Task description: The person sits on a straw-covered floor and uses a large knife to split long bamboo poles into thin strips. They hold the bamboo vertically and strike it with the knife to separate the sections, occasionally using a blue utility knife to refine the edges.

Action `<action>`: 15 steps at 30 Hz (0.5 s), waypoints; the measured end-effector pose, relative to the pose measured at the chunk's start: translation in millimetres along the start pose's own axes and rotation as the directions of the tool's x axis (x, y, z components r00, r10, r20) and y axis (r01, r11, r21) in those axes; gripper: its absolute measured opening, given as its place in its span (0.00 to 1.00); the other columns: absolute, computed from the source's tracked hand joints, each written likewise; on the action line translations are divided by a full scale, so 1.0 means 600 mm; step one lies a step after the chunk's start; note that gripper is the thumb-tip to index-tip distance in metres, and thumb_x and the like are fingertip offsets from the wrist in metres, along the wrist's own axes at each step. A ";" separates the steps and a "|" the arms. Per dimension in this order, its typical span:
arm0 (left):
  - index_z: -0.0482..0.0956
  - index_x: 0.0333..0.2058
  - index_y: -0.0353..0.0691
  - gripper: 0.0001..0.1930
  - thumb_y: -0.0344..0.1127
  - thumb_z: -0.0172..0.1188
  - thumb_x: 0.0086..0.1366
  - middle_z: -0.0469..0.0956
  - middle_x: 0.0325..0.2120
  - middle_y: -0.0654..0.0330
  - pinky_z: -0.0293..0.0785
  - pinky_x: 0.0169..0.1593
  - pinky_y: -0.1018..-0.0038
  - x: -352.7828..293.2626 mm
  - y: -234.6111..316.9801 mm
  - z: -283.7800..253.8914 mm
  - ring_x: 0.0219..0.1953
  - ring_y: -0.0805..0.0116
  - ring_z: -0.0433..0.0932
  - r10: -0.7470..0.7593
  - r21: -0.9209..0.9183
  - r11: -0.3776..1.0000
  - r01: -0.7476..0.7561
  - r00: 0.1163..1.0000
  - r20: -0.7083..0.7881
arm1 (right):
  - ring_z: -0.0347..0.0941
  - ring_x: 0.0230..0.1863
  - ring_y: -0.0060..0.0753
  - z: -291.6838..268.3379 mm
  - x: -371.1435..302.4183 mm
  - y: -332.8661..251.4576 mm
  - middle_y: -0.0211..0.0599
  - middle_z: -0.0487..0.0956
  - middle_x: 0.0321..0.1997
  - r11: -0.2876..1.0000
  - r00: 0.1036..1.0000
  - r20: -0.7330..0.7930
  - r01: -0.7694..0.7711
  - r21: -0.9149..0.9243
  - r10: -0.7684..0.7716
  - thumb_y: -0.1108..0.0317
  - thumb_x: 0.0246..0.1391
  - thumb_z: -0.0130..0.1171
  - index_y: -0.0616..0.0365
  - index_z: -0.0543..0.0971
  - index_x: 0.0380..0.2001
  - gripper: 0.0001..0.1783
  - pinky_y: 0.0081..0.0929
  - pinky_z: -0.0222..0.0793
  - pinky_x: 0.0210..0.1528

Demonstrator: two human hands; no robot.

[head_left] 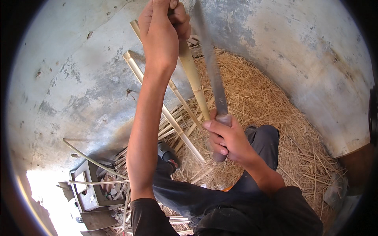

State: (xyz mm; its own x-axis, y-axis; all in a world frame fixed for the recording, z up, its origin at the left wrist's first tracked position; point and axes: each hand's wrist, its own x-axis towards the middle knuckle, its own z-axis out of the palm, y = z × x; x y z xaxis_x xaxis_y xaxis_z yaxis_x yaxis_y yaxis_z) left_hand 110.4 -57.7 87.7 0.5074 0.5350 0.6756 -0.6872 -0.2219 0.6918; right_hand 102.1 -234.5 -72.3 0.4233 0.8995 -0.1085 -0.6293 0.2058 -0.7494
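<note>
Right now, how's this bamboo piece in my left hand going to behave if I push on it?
The bamboo piece will probably feel stiff, since it looks nearly straight. It's likely light, being slender. Its smooth-looking surface might slide a little in your left hand.

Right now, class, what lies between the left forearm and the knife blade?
In the head view, a thick bamboo piece and part of a thinner strip; some straw shows behind.

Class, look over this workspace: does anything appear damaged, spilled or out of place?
Yes: the pale wall looks damaged, mottled with worn grey patches and brownish stains. Loose straw-coloured shavings lie strewn untidily underfoot.
</note>
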 end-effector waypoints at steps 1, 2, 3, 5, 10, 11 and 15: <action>0.63 0.27 0.48 0.20 0.50 0.44 0.79 0.56 0.16 0.72 0.51 0.19 0.77 0.002 0.001 0.003 0.16 0.80 0.54 -0.007 0.018 1.000 0.008 0.998 -0.067 | 0.50 0.09 0.11 0.000 0.001 -0.002 0.18 0.60 0.14 0.999 0.999 0.002 0.044 -0.025 -0.043 0.73 0.64 0.56 0.52 0.68 0.38 0.07 0.17 0.47 0.10; 0.63 0.27 0.48 0.19 0.50 0.44 0.79 0.56 0.16 0.72 0.51 0.19 0.77 0.004 0.000 -0.003 0.16 0.80 0.53 0.005 0.009 1.000 -0.005 1.000 -0.023 | 0.51 0.09 0.11 -0.002 0.000 -0.004 0.19 0.60 0.14 0.995 0.996 0.000 0.088 -0.049 -0.088 0.73 0.64 0.56 0.52 0.68 0.38 0.06 0.17 0.47 0.10; 0.63 0.27 0.48 0.19 0.50 0.44 0.79 0.56 0.16 0.72 0.50 0.19 0.77 0.007 0.001 -0.016 0.16 0.80 0.53 0.018 -0.001 1.000 -0.018 1.000 0.020 | 0.52 0.09 0.11 -0.003 0.000 -0.004 0.19 0.61 0.14 0.989 0.991 0.000 0.132 -0.073 -0.133 0.73 0.64 0.56 0.52 0.68 0.37 0.06 0.17 0.47 0.10; 0.63 0.28 0.47 0.18 0.48 0.44 0.79 0.55 0.17 0.72 0.48 0.21 0.76 0.007 0.001 -0.024 0.17 0.79 0.51 0.022 0.004 1.000 -0.022 0.999 0.042 | 0.53 0.09 0.11 -0.031 0.013 0.035 0.19 0.61 0.13 0.985 0.998 -0.006 -0.056 -0.164 0.056 0.73 0.64 0.56 0.52 0.68 0.37 0.06 0.17 0.48 0.10; 0.63 0.30 0.45 0.16 0.44 0.43 0.79 0.52 0.18 0.71 0.44 0.22 0.76 -0.002 0.003 -0.024 0.19 0.80 0.47 0.045 0.049 0.998 -0.047 0.999 0.029 | 0.56 0.09 0.13 -0.080 0.020 0.068 0.20 0.61 0.13 0.955 0.966 -0.050 -0.257 -0.151 0.252 0.73 0.64 0.56 0.54 0.67 0.37 0.07 0.19 0.49 0.11; 0.63 0.30 0.45 0.16 0.45 0.43 0.79 0.52 0.18 0.71 0.44 0.23 0.76 -0.003 0.004 -0.025 0.19 0.80 0.47 0.039 0.044 0.998 -0.040 0.998 0.043 | 0.56 0.09 0.13 -0.072 0.018 0.062 0.20 0.62 0.13 0.961 0.971 -0.044 -0.241 -0.139 0.237 0.73 0.64 0.57 0.55 0.67 0.37 0.07 0.19 0.49 0.11; 0.62 0.27 0.49 0.19 0.50 0.45 0.78 0.55 0.16 0.73 0.49 0.20 0.77 0.002 -0.001 -0.002 0.16 0.80 0.51 0.013 0.025 1.000 -0.011 0.996 -0.088 | 0.56 0.09 0.13 -0.024 0.012 0.022 0.21 0.61 0.13 0.980 0.993 0.066 -0.087 -0.178 0.100 0.73 0.63 0.57 0.55 0.67 0.37 0.08 0.20 0.49 0.11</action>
State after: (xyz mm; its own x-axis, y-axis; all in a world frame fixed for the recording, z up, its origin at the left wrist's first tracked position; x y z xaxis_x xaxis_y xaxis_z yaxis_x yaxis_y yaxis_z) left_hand 110.5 -55.8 88.0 0.4504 0.6015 0.6597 -0.6795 -0.2484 0.6904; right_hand 106.4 -230.7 -92.8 0.3145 0.9389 -0.1396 -0.5380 0.0552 -0.8411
